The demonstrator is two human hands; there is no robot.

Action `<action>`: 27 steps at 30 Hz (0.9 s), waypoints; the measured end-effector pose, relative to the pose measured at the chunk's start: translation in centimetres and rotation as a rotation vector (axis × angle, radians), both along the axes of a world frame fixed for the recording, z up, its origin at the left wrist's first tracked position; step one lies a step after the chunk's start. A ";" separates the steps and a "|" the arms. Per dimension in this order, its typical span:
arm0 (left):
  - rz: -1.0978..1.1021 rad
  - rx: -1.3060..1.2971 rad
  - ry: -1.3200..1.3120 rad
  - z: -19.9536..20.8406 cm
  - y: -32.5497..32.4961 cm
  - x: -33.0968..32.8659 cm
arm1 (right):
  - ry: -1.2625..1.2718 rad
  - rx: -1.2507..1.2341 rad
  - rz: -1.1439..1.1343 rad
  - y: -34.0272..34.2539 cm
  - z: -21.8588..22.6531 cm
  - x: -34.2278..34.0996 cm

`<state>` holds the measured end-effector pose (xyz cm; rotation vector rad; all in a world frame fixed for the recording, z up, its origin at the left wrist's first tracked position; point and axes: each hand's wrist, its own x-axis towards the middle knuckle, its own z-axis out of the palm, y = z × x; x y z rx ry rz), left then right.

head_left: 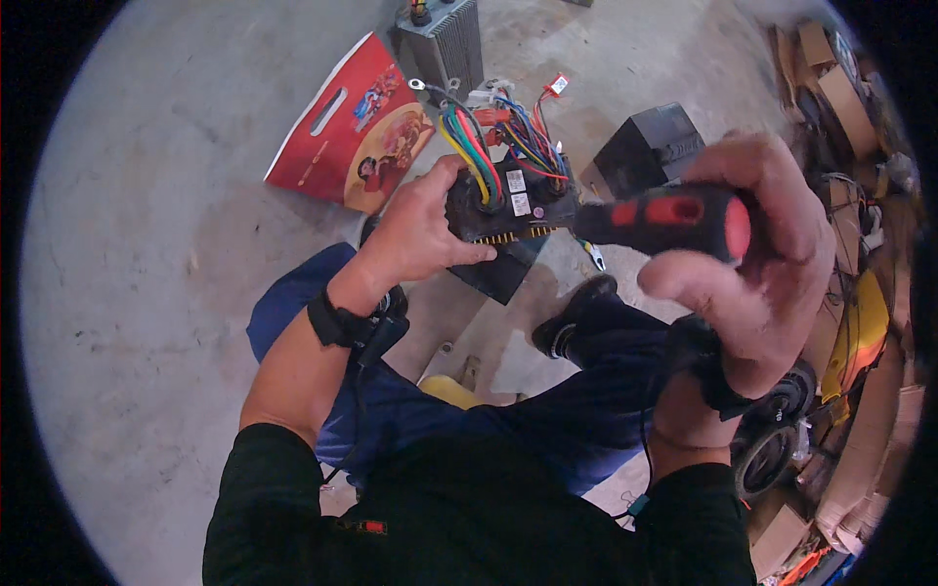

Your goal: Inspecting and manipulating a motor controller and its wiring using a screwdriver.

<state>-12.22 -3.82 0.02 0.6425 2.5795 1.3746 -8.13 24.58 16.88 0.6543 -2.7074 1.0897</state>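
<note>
My left hand (415,230) grips a black motor controller (537,200) by its left side, thumb along the near edge. Thick yellow, green and red wires and a bundle of thinner ones (528,132) rise from its top, with white and red plugs at their ends. A row of gold-coloured contacts (498,238) shows on the edge facing me. In my right hand (762,254) is a screwdriver (674,220) with a black and red handle, pointing left at the controller's right edge. Its tip is hard to make out, so contact there is unclear.
Beyond the controller stand a red printed carton (342,137) with a handle slot, a finned grey metal box (445,49) and a black box (650,142). Cardboard scraps (845,107), a yellow part (855,337) and tyres (767,459) are heaped along the right.
</note>
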 end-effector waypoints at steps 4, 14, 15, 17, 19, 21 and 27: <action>0.007 -0.016 -0.018 0.0 -0.1 0.1 | 0.036 -0.325 0.038 -0.7 -1.6 -0.7; 0.034 0.000 -0.001 0.1 0.2 0.0 | 0.241 -0.194 -0.176 0.7 -1.4 0.1; 0.031 -0.023 -0.003 0.1 0.2 0.0 | 0.274 -0.235 -0.188 1.2 -1.4 -0.1; 0.030 -0.059 0.004 0.2 0.0 0.1 | 0.268 -0.312 -0.208 2.6 -1.5 -0.5; 0.034 -0.070 0.031 0.3 0.1 0.1 | 0.223 -0.354 -0.221 3.9 -1.7 -0.6; 0.038 -0.084 0.050 0.3 0.2 0.1 | 0.195 -0.336 -0.244 5.1 -2.2 -0.5; 0.039 -0.014 -0.030 -0.4 0.2 -0.3 | -0.031 -0.526 -0.326 7.5 -4.7 -2.6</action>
